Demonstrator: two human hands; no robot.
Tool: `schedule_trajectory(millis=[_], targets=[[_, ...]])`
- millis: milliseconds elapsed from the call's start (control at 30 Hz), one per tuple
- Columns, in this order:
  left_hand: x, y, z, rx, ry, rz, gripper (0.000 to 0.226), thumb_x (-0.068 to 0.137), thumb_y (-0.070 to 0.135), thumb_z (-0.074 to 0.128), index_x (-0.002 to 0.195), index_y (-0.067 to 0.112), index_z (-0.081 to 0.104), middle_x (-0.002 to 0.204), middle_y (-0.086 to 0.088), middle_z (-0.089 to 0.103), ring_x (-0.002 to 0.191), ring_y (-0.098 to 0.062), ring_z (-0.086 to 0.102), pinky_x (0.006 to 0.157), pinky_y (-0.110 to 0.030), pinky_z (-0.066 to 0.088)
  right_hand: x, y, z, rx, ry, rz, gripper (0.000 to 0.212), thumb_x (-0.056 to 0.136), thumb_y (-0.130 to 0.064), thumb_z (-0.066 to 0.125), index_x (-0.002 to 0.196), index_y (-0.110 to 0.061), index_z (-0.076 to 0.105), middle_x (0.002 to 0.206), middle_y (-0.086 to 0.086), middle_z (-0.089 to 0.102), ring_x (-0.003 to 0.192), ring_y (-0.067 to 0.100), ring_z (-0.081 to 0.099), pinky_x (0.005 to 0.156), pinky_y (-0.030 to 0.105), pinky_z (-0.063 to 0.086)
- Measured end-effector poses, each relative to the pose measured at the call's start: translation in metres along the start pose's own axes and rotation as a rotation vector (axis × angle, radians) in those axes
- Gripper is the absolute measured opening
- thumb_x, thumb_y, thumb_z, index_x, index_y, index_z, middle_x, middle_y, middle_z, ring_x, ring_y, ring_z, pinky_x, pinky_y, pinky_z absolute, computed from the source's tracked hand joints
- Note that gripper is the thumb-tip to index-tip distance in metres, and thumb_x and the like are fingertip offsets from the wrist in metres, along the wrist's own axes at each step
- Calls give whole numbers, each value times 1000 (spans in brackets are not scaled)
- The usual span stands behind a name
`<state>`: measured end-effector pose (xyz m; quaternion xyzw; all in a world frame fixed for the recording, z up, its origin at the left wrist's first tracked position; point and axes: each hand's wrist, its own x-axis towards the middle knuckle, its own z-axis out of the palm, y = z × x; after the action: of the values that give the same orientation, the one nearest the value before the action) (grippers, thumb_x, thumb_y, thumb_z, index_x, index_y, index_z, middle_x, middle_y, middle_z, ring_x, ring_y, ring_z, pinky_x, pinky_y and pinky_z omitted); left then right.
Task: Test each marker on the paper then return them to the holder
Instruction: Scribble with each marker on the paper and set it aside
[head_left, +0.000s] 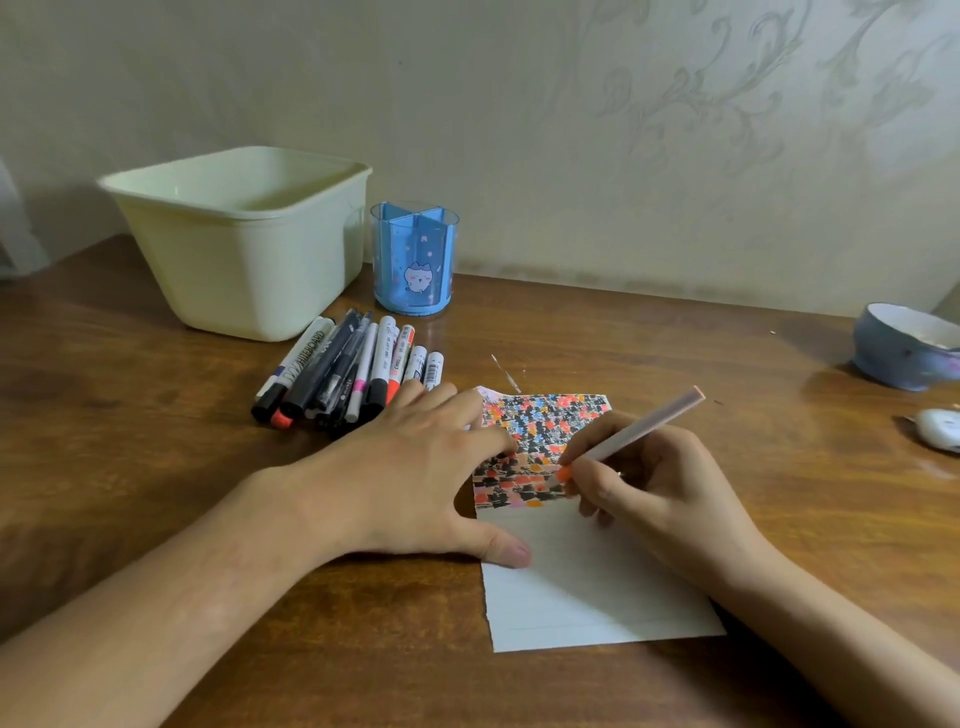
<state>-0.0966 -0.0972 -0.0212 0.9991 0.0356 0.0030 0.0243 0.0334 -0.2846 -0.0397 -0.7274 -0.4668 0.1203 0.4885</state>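
Note:
A sheet of lined paper (587, 587) lies on the wooden table, its upper half covered in small black, orange, pink and blue scribbles. My right hand (654, 483) grips a pale pink marker (639, 431) with an orange tip touching the scribbled area. My left hand (415, 473) lies flat with spread fingers, pressing the paper's left edge, thumb on the blank part. Several markers (348, 371) lie in a pile to the left of the paper. The blue divided holder (414, 260) stands empty behind the pile.
A cream plastic tub (244, 239) stands at the back left beside the holder. A blue bowl (906, 345) sits at the right edge, with a small white object (940, 426) in front of it. The wall runs close behind the table.

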Motion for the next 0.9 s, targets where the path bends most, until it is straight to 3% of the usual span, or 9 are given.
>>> schedule_trajectory(millis=[133,267,367,433,600,700,800,900], targets=[[-1,1,-3,-27,-17,-7,91,71,91,44,146,43,30,106,15,27,95,-7,18,81,-27,17,3,-1,-5,102,50,24,8,94,-13,65,97,-16,71,76,6,70,63,18,67,54,28,53],[-1,-2,-6,-123,34,-1,79,78,84,44,144,44,31,108,19,31,102,-2,23,87,-25,23,5,-3,-8,271,64,99,10,93,-18,64,96,-13,72,76,7,70,65,21,66,54,26,52],[0,-4,-7,-275,139,26,47,98,51,43,143,41,31,102,27,34,105,4,28,94,-21,25,6,-4,-10,383,78,166,16,99,-22,59,96,-12,72,77,9,69,65,24,65,54,27,51],[1,-6,-6,-367,156,21,35,105,30,35,138,41,32,110,30,39,112,9,31,98,-17,27,7,-5,-12,410,77,183,12,95,-20,62,102,-11,66,77,11,70,64,24,66,54,27,51],[3,-11,-1,-387,171,20,55,103,3,32,137,46,28,101,25,43,109,9,39,86,-14,35,5,-7,-16,429,64,142,16,87,-24,67,91,-9,66,84,16,73,68,25,67,58,27,54],[3,-9,-1,-444,186,30,68,105,8,40,145,57,14,102,21,52,102,14,48,85,-13,42,4,-7,-16,427,36,122,14,85,-22,69,92,-11,72,84,14,73,69,22,68,60,26,55],[3,-6,-1,-485,197,52,81,103,11,46,149,58,-1,102,13,62,102,5,56,87,-19,46,3,-8,-14,433,18,119,17,90,-24,63,95,-11,73,89,14,74,75,25,70,64,30,57],[5,-5,0,-503,182,53,86,103,11,48,149,57,-7,87,13,58,90,9,55,75,-10,42,3,-9,-12,451,12,106,22,92,-23,59,100,-7,72,93,15,74,76,26,71,65,30,58]])
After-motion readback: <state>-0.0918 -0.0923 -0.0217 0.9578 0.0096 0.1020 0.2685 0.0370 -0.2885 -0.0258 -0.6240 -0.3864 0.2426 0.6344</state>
